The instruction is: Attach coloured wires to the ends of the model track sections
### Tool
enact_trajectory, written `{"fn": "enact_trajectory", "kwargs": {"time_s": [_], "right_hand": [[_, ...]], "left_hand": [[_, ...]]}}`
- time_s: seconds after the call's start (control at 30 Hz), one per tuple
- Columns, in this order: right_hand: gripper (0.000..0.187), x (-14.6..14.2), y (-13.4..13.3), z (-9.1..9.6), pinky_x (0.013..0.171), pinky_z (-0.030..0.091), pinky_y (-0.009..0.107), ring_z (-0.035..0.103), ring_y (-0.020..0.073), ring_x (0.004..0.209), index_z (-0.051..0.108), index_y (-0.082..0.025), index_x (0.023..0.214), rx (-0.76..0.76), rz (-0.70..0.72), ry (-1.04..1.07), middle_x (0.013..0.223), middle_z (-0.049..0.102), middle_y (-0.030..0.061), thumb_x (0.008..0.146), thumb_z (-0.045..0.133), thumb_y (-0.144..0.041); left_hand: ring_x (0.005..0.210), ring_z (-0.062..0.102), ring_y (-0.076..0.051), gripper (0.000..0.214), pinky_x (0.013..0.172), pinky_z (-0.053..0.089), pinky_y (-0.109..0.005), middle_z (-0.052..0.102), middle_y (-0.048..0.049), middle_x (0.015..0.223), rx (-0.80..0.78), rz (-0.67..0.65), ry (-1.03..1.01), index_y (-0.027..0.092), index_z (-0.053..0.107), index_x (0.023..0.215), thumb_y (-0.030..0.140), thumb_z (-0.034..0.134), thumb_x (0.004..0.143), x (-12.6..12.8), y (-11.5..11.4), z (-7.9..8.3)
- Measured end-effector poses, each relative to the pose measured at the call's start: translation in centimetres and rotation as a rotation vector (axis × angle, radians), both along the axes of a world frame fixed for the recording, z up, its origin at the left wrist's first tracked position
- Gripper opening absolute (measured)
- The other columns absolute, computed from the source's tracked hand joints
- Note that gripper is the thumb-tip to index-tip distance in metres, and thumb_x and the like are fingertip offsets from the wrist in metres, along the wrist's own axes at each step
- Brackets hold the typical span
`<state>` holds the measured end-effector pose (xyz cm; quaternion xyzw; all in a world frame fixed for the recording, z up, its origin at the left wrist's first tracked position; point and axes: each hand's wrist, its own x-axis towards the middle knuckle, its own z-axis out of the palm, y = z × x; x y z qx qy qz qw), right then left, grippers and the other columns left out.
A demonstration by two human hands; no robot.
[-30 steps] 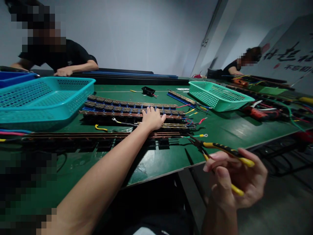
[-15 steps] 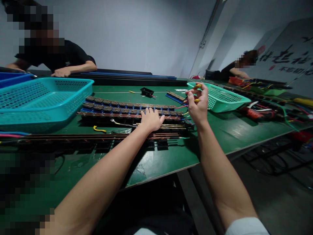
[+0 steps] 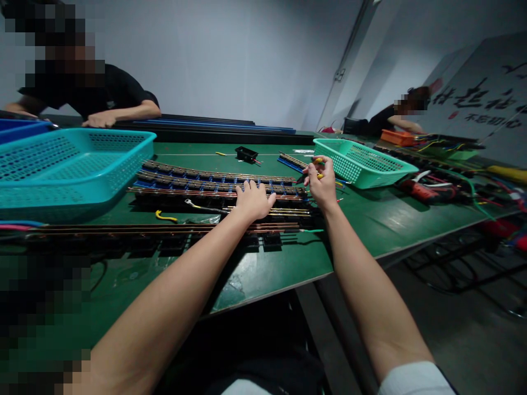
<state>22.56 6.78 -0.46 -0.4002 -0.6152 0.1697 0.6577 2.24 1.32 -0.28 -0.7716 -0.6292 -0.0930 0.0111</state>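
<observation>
My left hand (image 3: 253,200) lies flat, fingers spread, on the long copper-and-blue rail strips (image 3: 214,184) in the middle of the green table (image 3: 267,263). My right hand (image 3: 323,184) is closed on yellow-handled pliers (image 3: 317,174), held low over the right end of the strips where red, yellow and green wires stick out. The tool's jaws point left and are mostly hidden by my fingers. A longer copper rail (image 3: 164,227) runs across the table nearer to me.
A large teal basket (image 3: 74,164) stands at the left, a green basket (image 3: 358,162) at the right. A small black part (image 3: 246,154) lies farther back. Two other people work at the far left and far right. Tools and wires crowd the right table.
My right hand carried the pliers from off the table's near edge up to the strips' right end, then lowered slightly. My left hand stayed on the strips.
</observation>
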Motion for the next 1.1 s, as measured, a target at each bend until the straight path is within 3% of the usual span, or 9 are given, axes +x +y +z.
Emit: {"fn": "enact_trajectory", "kwargs": {"time_s": [0.17,0.37,0.7,0.8,0.93,1.1], "right_hand": [[0.038,-0.4,-1.2,0.5,0.053,0.041,0.026,0.052,0.0103,0.054,0.056,-0.024,0.097,-0.02,0.011,-0.114,0.067,0.058,-0.0043,0.084,0.065,-0.058],[0.035,-0.8,-2.2,0.6,0.05,0.031,0.026,0.041,0.009,0.049,0.063,-0.023,0.092,-0.099,0.058,-0.309,0.055,0.046,-0.0071,0.084,0.066,-0.057],[0.041,-0.5,-0.8,0.3,0.046,0.036,0.023,0.045,0.008,0.046,0.053,-0.025,0.093,-0.083,-0.021,-0.029,0.058,0.047,-0.0081,0.084,0.062,-0.063],[0.04,-0.4,-0.8,0.5,0.044,0.038,0.024,0.046,0.0073,0.044,0.052,-0.025,0.097,-0.056,-0.03,0.007,0.066,0.057,-0.0055,0.085,0.061,-0.063],[0.042,-0.2,-2.3,1.4,0.043,0.041,0.025,0.048,0.0063,0.044,0.053,-0.027,0.109,0.061,-0.097,0.042,0.081,0.065,-0.0016,0.088,0.058,-0.063],[0.042,0.4,-5.4,2.2,0.042,0.041,0.022,0.052,0.0066,0.05,0.056,-0.025,0.113,0.176,-0.231,0.085,0.082,0.064,-0.0014,0.092,0.054,-0.061]], "left_hand": [[0.145,0.037,-0.039,0.067,0.115,0.032,-0.057,0.046,-0.0239,0.153,0.004,0.004,0.002,0.009,0.051,0.144,0.055,0.027,0.101,0.0,0.0,0.0],[0.146,0.037,-0.038,0.068,0.115,0.032,-0.056,0.045,-0.0233,0.154,0.005,0.011,0.002,0.009,0.05,0.145,0.057,0.028,0.101,0.1,-0.1,0.1],[0.145,0.038,-0.038,0.068,0.115,0.033,-0.056,0.047,-0.0227,0.153,0.01,0.006,0.016,0.01,0.051,0.145,0.056,0.027,0.101,0.0,-0.1,0.0],[0.145,0.037,-0.038,0.068,0.115,0.033,-0.056,0.046,-0.0229,0.153,0.007,0.004,0.016,0.009,0.05,0.145,0.055,0.026,0.101,0.0,-0.1,0.1],[0.143,0.04,-0.039,0.066,0.114,0.034,-0.057,0.047,-0.0239,0.152,0.009,-0.003,0.01,0.009,0.052,0.143,0.054,0.026,0.101,0.0,-0.1,0.2],[0.145,0.038,-0.039,0.069,0.114,0.033,-0.059,0.044,-0.0251,0.154,0.001,-0.01,0.007,0.008,0.049,0.146,0.055,0.024,0.101,-0.1,-0.1,0.2]]}}
